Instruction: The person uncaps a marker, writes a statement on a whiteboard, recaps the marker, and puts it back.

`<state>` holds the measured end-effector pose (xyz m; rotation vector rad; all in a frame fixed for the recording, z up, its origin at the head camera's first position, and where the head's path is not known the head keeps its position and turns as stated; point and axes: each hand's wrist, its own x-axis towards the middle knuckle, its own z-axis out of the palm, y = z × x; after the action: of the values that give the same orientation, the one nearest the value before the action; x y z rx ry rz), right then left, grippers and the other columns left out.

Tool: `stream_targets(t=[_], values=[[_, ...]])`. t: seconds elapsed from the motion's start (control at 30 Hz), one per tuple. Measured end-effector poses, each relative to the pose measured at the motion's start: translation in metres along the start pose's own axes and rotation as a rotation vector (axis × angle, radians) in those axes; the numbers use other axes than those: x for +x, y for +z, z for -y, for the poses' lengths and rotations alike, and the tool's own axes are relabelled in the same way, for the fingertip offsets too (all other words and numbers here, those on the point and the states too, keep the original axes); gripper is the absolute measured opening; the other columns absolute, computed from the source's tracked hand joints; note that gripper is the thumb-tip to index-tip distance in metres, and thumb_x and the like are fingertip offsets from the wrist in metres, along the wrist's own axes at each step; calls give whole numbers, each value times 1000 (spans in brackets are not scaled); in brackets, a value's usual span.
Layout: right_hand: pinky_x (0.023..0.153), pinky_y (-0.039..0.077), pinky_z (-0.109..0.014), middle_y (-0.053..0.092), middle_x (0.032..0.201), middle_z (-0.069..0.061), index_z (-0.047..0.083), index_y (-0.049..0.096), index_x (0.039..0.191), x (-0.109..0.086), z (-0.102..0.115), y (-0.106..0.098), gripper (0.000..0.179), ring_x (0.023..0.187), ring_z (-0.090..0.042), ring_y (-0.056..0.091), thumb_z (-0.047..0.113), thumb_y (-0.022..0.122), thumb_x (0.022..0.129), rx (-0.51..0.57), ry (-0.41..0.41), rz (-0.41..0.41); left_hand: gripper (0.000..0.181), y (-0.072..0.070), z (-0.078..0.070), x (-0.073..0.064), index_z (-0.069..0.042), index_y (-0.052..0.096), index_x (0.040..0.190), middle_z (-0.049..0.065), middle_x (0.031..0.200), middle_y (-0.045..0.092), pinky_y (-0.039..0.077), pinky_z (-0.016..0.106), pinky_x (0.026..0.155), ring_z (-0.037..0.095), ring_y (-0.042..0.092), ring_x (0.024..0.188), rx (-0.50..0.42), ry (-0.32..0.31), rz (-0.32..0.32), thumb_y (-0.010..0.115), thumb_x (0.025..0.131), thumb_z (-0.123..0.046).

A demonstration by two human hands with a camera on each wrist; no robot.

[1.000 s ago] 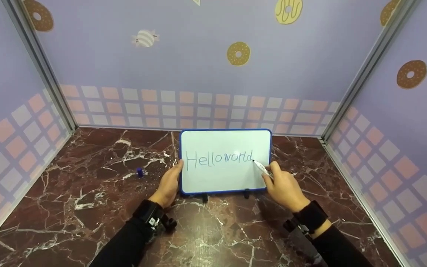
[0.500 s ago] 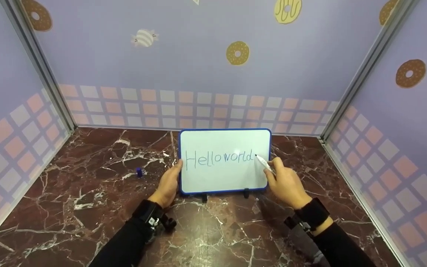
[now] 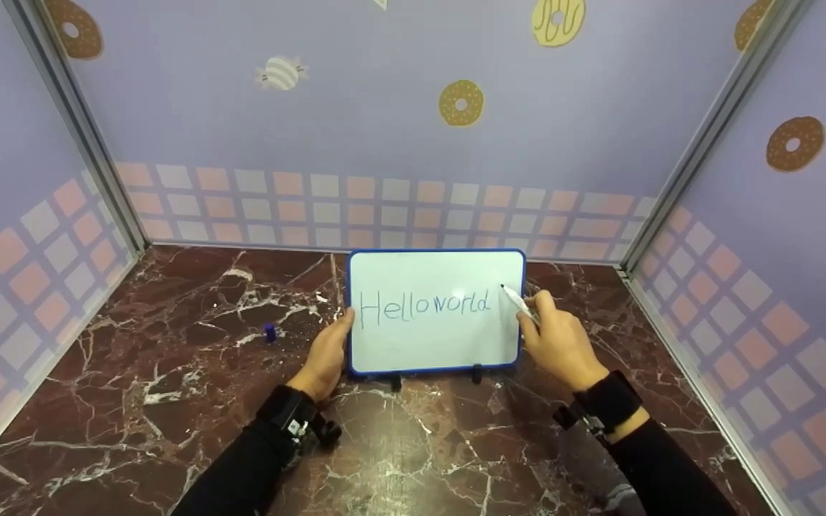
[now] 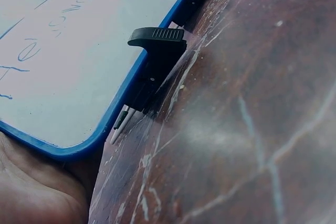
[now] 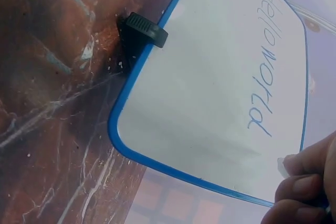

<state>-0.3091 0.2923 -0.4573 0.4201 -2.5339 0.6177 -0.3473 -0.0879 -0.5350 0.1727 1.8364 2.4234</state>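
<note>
A blue-framed whiteboard (image 3: 427,344) leans on a stand with black hooks (image 4: 157,35) at its lower edge. "Hello world" is written across it in blue. At its left edge my left hand (image 3: 323,362) grips the frame; its fingers behind the board are hidden in the head view. My right hand (image 3: 560,344) pinches a white marker (image 3: 519,299) near the board's right edge. The marker's dark tip points at the white surface, above and right of the last letter. In the right wrist view, curled fingers (image 5: 307,184) cover most of the marker.
A small blue marker cap (image 3: 270,332) stands on the brown marbled table (image 3: 191,430), left of the board. Purple panels (image 3: 384,143) with a checked border enclose the table at the back and both sides.
My right hand has moved up and to the right with the marker, whose tip has gone from the letter "d" to a spot beyond it. The left hand keeps its place on the board.
</note>
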Motion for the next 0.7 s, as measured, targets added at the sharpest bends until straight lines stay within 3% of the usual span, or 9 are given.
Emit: stream_targets(t=[0.33, 0.7], values=[[51, 47, -42, 73, 79, -15, 1, 59, 123, 5, -1, 2, 19, 56, -24, 60, 14, 67, 112, -6, 46, 14, 59, 1, -1, -1, 9, 60, 146, 18, 130, 74, 58, 36, 104, 24, 70, 117, -11, 0, -2, 42, 122, -41], [49, 41, -41, 70, 75, -16, 0, 58, 123, 3, -1, 5, 20, 55, -24, 54, 11, 70, 110, -20, 33, 15, 60, -1, -1, 0, 8, 59, 150, 19, 133, 74, 59, 35, 104, 23, 70, 120, -5, 0, 25, 38, 123, -41]])
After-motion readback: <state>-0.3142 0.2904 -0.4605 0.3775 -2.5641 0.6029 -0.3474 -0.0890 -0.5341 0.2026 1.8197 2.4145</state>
